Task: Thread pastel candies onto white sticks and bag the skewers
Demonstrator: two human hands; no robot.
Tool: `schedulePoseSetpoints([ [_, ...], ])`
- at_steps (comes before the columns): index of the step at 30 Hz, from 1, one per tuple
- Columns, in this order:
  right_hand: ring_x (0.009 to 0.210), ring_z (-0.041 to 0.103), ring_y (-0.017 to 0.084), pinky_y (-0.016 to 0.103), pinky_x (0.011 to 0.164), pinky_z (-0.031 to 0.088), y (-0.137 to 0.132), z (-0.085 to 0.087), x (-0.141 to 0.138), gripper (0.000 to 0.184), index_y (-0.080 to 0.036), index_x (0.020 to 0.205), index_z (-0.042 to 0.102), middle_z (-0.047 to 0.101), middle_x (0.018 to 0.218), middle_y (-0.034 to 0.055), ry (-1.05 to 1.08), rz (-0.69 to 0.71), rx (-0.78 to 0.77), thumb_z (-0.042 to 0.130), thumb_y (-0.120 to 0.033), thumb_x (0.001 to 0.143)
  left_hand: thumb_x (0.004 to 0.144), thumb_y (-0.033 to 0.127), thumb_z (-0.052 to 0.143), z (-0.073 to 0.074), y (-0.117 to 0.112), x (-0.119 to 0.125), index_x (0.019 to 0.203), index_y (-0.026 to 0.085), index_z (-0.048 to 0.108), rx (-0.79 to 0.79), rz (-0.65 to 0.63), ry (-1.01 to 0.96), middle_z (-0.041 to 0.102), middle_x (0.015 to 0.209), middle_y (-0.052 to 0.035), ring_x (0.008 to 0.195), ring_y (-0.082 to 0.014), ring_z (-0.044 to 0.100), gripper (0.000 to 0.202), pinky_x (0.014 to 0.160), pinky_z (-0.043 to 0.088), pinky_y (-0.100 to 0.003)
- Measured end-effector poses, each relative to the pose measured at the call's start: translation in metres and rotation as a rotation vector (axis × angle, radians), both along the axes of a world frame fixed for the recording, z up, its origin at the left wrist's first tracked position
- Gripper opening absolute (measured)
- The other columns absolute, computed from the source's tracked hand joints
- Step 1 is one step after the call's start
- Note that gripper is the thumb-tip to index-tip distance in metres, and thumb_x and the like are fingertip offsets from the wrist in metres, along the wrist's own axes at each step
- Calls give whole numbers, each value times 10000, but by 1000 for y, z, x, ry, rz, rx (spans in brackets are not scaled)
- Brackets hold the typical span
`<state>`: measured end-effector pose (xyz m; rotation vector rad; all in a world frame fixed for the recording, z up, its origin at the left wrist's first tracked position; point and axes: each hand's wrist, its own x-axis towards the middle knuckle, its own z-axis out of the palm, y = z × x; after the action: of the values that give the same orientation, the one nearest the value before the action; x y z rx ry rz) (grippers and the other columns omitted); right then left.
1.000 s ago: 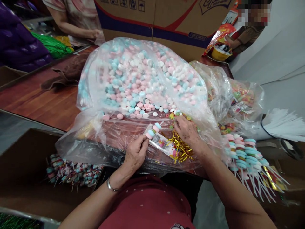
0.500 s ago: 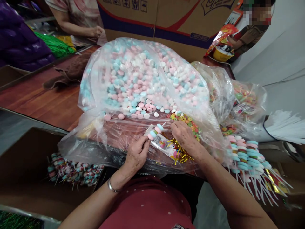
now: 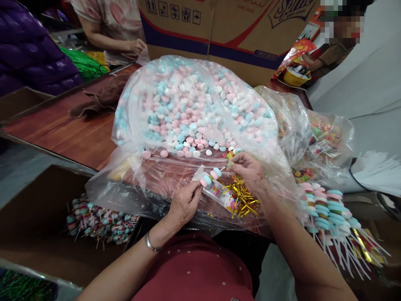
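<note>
My left hand pinches a candy stick threaded with pink, blue and white discs, its lower end inside a small printed clear wrapper. My right hand is closed in a pinch just right of the stick's tip, holding a small ring candy I can barely make out. Both hands rest on a big clear plastic bag full of pink, blue and white disc candies. Gold twist ties lie in a heap under my right wrist.
Finished candy sticks lie piled at right, more fill a cardboard box at lower left. A second bag of coloured ring candies sits right. A large carton stands behind. Two other people work at the far side.
My right hand drew back from the ring candies to the stick's tip, uncovering the gold ties. The left hand keeps its hold on the stick. The camera shifted slightly.
</note>
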<state>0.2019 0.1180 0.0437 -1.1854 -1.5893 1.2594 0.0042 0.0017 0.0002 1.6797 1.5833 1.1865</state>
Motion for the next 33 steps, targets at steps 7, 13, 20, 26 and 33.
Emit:
schedulePoseSetpoints([
  [7, 590, 604, 97, 202, 496, 497, -2, 5, -10, 325, -189, 752, 622, 623, 673, -35, 233, 5, -159, 840, -372, 594, 904, 231, 447, 1, 1, 1, 929, 142, 708, 48, -1, 31, 704, 718, -50, 625, -151, 633, 277, 611, 448, -234],
  [13, 614, 595, 92, 234, 586, 519, -4, 3, -10, 247, -186, 750, 655, 640, 693, -24, 173, 84, -60, 814, -346, 649, 903, 231, 444, 1, 1, 1, 931, 137, 709, 31, 3, 25, 702, 721, -49, 636, -150, 636, 283, 622, 454, -231],
  [20, 668, 582, 95, 238, 618, 496, -6, 4, -3, 112, -198, 760, 688, 639, 728, -18, 56, 158, 129, 767, -253, 702, 900, 216, 451, -1, 0, 0, 953, 136, 723, 29, -23, 7, 724, 744, -55, 661, -157, 657, 289, 639, 469, -233],
  [26, 638, 612, 102, 252, 611, 522, 0, 3, -1, 179, -197, 761, 713, 675, 712, -13, 107, 171, -83, 807, -307, 655, 922, 236, 471, 2, -1, -4, 979, 147, 731, 32, -103, -91, 756, 844, -64, 762, -164, 696, 280, 707, 500, -230],
  [33, 536, 614, 110, 254, 531, 530, 0, -1, 0, 244, -179, 755, 710, 667, 588, -18, 201, 207, -261, 845, -339, 629, 911, 245, 488, 0, -1, -5, 969, 143, 744, 14, -87, -89, 757, 831, -66, 738, -169, 691, 281, 694, 506, -235],
])
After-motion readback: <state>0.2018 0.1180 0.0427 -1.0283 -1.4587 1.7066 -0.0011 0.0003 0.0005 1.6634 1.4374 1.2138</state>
